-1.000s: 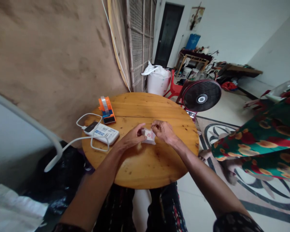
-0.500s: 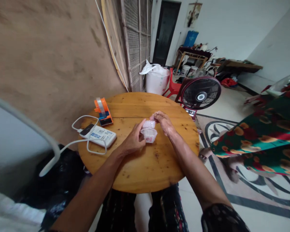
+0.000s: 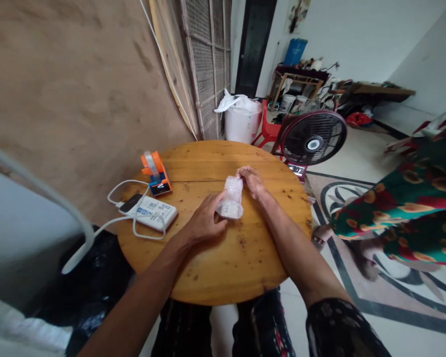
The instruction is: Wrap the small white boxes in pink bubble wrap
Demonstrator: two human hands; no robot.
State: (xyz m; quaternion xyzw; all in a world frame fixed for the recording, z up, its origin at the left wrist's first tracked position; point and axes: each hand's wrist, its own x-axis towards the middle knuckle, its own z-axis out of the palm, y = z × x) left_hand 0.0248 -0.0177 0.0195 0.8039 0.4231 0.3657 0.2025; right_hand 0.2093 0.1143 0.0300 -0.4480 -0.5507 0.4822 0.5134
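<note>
A small package in clear bubble wrap (image 3: 233, 189) lies on the round wooden table (image 3: 223, 267) between my hands. Its near end is wide and rounded, with pale printing showing faintly through the plastic. My left hand (image 3: 207, 217) grips its left side, thumb near the close end and fingers along the far side. At the upper right corner, the fingertips of my right hand (image 3: 253, 182) are pinched together on the edge of the wrap. What exactly is inside the wrap I cannot make out.
On the table's left are an orange and blue tape dispenser (image 3: 156, 172) and a white power bank (image 3: 154, 212) with a looped white cable. A fan (image 3: 313, 144) stands beyond the right edge. Another person's patterned green clothing (image 3: 405, 198) shows at right.
The package has tipped over, so its bubble-wrapped length now points away from me and its printed side no longer faces me. Both hands have stayed at it, the left shifting slightly.
</note>
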